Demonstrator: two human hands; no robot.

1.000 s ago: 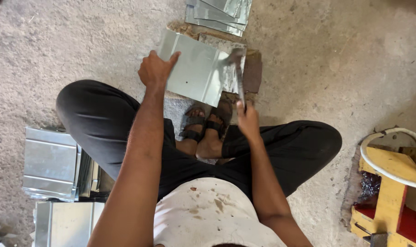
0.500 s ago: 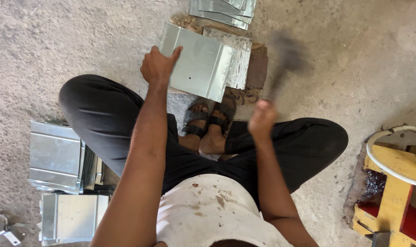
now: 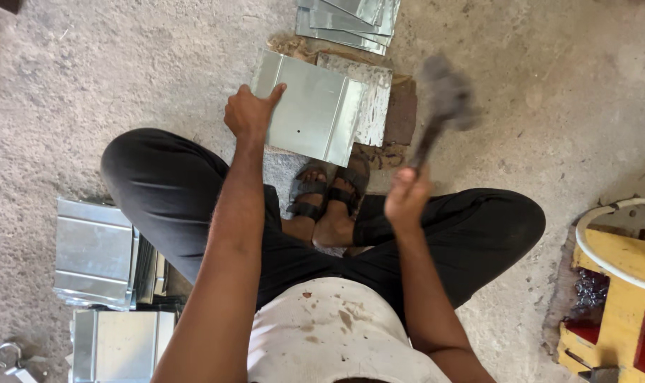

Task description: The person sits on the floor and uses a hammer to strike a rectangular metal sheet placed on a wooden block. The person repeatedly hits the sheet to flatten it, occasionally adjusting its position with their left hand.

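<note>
On rough concrete floor (image 3: 124,85), left hand (image 3: 250,113) gripping folded metal sheet (image 3: 312,106), right hand (image 3: 406,200) clutching raised hammer (image 3: 443,99).

The sheet (image 3: 312,113) is smooth, dull-glossy galvanised metal. The plate (image 3: 372,106) beneath it is scuffed, speckled metal. The hammer (image 3: 439,106) looks matt dark metal. The floor (image 3: 549,106) is rough concrete.

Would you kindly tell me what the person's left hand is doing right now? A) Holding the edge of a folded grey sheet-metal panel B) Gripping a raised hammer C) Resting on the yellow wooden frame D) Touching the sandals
A: the left hand grips the left edge of the folded grey sheet-metal panel, while the right hand holds the raised, blurred hammer.
</note>
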